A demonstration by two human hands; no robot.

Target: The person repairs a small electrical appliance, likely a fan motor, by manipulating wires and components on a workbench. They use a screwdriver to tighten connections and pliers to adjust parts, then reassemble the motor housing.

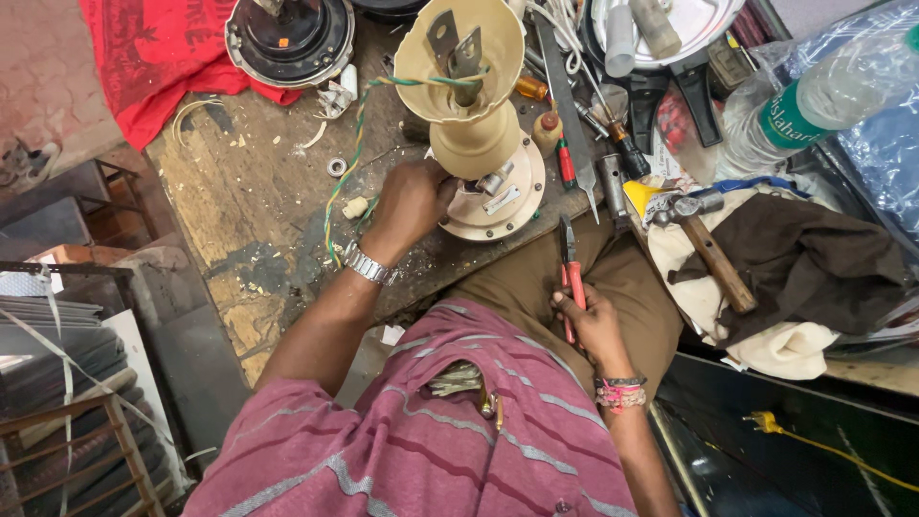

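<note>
Fingers of the left hand curl against the cream metal fan motor housing, which stands upright near the front edge of the scarred wooden workbench. Right hand grips red-handled pliers over the lap, just below that edge; a wooden-handled hammer lies on cloth to the right, with bare bench left of the housing.

Scarred wooden workbench, red cloth — metal racks, dusty floor.
</note>
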